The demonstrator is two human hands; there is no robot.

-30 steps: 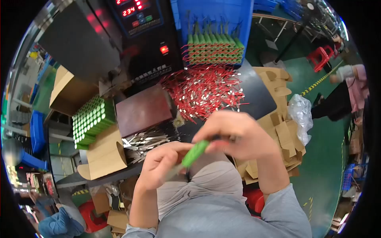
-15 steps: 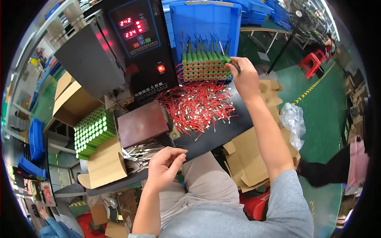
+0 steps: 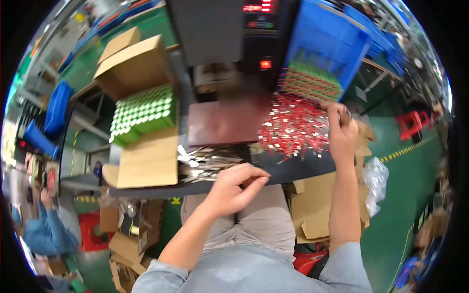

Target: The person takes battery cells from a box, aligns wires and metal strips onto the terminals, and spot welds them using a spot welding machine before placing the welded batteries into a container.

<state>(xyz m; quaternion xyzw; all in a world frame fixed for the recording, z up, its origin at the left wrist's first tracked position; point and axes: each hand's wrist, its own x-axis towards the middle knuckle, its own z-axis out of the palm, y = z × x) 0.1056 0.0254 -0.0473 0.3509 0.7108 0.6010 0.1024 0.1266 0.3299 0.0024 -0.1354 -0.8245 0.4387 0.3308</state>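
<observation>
My left hand (image 3: 238, 189) is over my lap at the table's front edge, thumb and forefinger drawn together, with nothing visible between them. Just beyond it lie loose metal strips (image 3: 207, 163). My right hand (image 3: 343, 128) hovers at the right edge of a pile of red wire leads (image 3: 293, 128); its fingers are curled, and blur hides whatever is in them. Behind the pile, green battery cells (image 3: 312, 78) with leads are stacked against a blue bin (image 3: 328, 36). On the left, bare green battery cells (image 3: 144, 115) stand in rows in an open cardboard box (image 3: 149, 161).
A black machine (image 3: 271, 44) with a red display and a lit red switch stands at the back, a dark reddish block (image 3: 222, 124) before it. Cardboard (image 3: 322, 202) and a clear plastic bag (image 3: 376, 183) sit at right. A co-worker in a blue sleeve (image 3: 49, 232) sits at far left.
My view has swung left. My right hand has come away from the stacked cells, where it held a green cell, toward the red wires. My left hand keeps its curled shape.
</observation>
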